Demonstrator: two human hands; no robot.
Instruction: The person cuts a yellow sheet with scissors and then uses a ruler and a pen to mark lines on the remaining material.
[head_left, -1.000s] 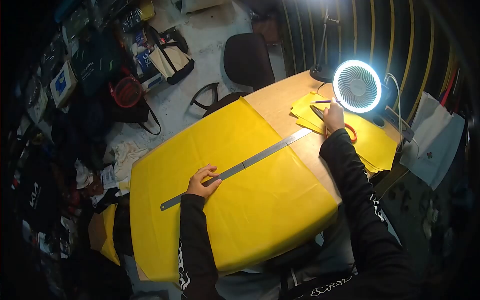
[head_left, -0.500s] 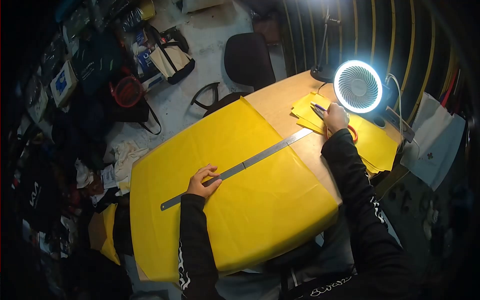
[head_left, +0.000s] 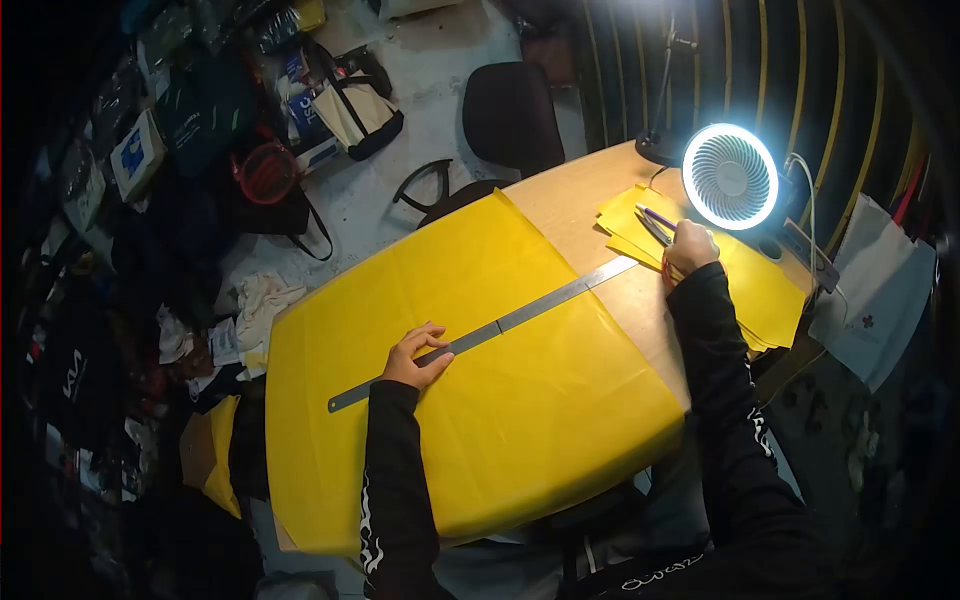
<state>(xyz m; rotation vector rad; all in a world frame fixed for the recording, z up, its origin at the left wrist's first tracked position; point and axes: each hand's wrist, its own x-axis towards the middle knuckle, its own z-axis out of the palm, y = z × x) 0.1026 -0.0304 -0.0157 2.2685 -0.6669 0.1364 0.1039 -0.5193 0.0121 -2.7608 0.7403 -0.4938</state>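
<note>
A large yellow sheet [head_left: 500,430], smooth like fabric or vinyl, covers most of the table. Across it lies a long steel ruler [head_left: 540,313], its far end reaching past the sheet's edge onto bare wood. My left hand [head_left: 415,360] presses on the ruler, thumb and fingers spread apart. At the table's right side, my right hand [head_left: 692,250] is closed round the handles of a pair of scissors [head_left: 655,230]; a bit of orange handle shows by the fingers. Beside the blades is a pen [head_left: 655,215]. Yellow cut pieces [head_left: 765,290] lie beneath that hand.
A lit ring-shaped fan [head_left: 730,177] stands at the table's back right, near a dark lamp base [head_left: 660,148]. Beyond the table is a black chair [head_left: 512,118]. Bags and clutter, including a cream tote bag [head_left: 355,110], cover the floor at left. A white bag [head_left: 870,300] hangs at right.
My right hand has closed over the scissors' handles, covering the orange loop that showed at its right. My left hand stays on the ruler. The whole view has shifted slightly.
</note>
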